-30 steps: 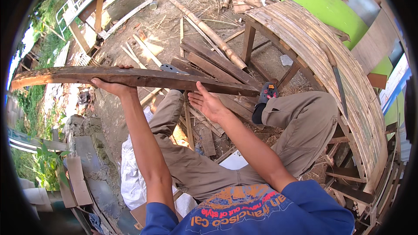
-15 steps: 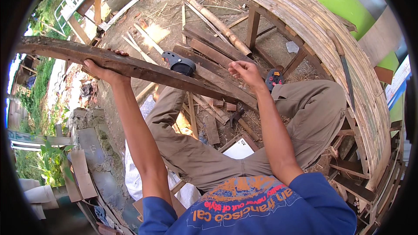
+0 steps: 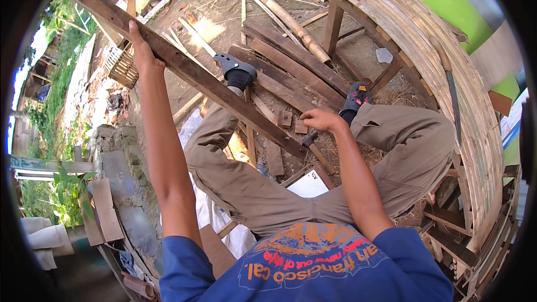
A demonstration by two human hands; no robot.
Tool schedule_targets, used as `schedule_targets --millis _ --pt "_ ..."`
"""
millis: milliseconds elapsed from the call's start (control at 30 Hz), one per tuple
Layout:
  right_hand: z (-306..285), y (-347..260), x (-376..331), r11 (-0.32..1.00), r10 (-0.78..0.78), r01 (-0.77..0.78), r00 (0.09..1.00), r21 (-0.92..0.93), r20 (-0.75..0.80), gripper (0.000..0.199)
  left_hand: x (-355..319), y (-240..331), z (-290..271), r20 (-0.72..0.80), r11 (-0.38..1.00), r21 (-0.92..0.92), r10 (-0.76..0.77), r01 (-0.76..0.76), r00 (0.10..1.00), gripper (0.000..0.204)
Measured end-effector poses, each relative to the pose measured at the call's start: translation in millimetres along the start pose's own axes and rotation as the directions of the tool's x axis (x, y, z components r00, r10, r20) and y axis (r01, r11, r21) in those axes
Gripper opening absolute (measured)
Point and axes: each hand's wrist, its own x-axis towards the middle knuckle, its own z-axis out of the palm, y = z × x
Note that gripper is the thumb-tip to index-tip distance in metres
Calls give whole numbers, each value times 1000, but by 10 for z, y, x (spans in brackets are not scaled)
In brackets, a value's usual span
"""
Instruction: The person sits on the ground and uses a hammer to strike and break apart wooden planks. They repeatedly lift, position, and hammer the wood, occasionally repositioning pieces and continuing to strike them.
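The long beam could roll or drop onto the left shin, since only the left hand [image 3: 146,55] supports it, well up toward the far end. If it swings, its near end could also knock the hammer [image 3: 321,157] just beside it.

The left hand's thumb lies along the beam's edge; its other fingers are hidden behind the wood, so how tightly they wrap cannot be told. The right hand [image 3: 325,119] is loosely curled near the hammer, with nothing visible in its fingers.

The beam [image 3: 210,85] slants from far left to near right, across the left leg [image 3: 219,120]: dark brown, squared, scuffed, with small dark marks.
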Motion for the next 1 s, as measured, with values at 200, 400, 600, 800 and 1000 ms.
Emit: schedule_targets --millis 200,400,600,800,1000 --pt "310 -313 -236 945 72 -163 950 285 305 90 354 -217 23 38 995 -41 -85 86 996 84" --pt "599 -229 -636 994 -30 12 987 -111 -159 93 345 -888 353 41 977 12 -215 215 976 102" --pt "466 92 -908 981 78 -160 849 -112 -523 59 324 -1833 588 164 887 -167 -406 431 899 101" --pt "577 314 -973 940 166 -309 786 -146 -595 55 383 -2449 683 205 845 120 -534 520 820 97" --pt "554 380 -946 885 344 -460 745 -67 -572 62 187 -3023 798 249 828 279 -551 486 796 92"
